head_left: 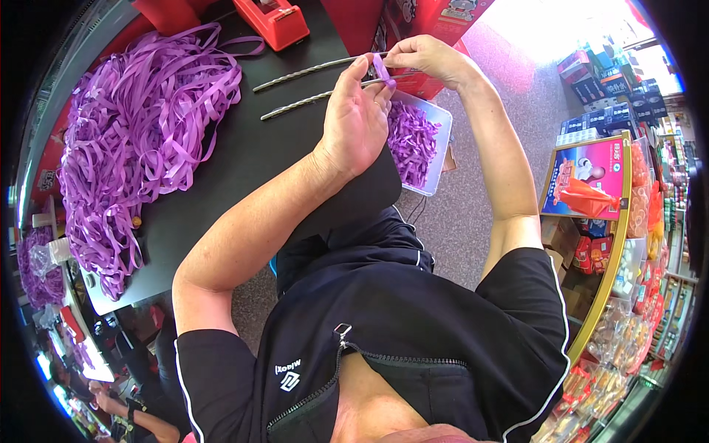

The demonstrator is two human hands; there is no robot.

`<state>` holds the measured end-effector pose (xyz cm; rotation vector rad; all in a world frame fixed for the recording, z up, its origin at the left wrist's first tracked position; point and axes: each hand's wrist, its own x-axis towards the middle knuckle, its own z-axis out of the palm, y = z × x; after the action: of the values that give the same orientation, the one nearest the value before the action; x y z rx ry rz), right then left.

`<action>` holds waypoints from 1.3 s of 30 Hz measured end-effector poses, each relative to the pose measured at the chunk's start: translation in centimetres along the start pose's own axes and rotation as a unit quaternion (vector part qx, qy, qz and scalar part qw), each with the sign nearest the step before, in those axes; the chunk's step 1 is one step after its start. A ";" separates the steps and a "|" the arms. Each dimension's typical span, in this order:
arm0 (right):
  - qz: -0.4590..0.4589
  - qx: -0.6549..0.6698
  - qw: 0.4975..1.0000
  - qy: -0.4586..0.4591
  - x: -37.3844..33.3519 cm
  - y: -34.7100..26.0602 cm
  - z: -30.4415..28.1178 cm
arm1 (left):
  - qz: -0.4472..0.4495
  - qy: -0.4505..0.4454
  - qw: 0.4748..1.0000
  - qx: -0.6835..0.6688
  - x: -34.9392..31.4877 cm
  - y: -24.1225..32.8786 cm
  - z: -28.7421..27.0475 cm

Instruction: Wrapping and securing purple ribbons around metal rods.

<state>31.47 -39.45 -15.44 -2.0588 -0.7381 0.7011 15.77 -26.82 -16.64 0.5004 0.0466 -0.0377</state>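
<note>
Two long, twisted metal rods (295, 73) extend side by side over the black table. A short loop of purple ribbon (382, 69) surrounds or sits at their right ends; which one cannot be made out. My left hand (354, 122), palm showing, has its thumb and fingers closed about the ribbon and the nearby rods. From the right, my right hand (428, 59) pinches at the ribbon's edge, its fingertips partly hidden. Below my hands, a white plastic bin (443, 140) holds many short purple ribbon pieces (412, 140). A large heap of loose purple ribbon (151, 111) covers the table's left side.
A red tape dispenser (273, 23) stands at the far edge of the black table (244, 159). Red boxes (443, 22) rise beyond my right hand. Stocked shelves (620, 273) line the right side. Another person's arm (140, 417) shows at lower left.
</note>
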 end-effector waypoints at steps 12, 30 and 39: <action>-0.003 -0.032 0.999 0.044 0.4 0.9 0.8 | 0.008 -0.009 1.000 0.007 0.2 -0.2 -0.4; 0.068 -0.239 0.963 0.103 -0.8 -2.3 2.4 | 0.006 -0.003 1.000 0.002 0.2 -0.1 -0.2; 0.044 0.351 0.932 0.077 0.2 9.5 4.4 | -0.009 -0.016 1.000 0.016 0.2 -0.1 0.4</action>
<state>30.95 -41.75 -25.61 -1.4640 -0.2431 0.7133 15.97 -27.11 -16.30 0.5312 0.0184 -0.0638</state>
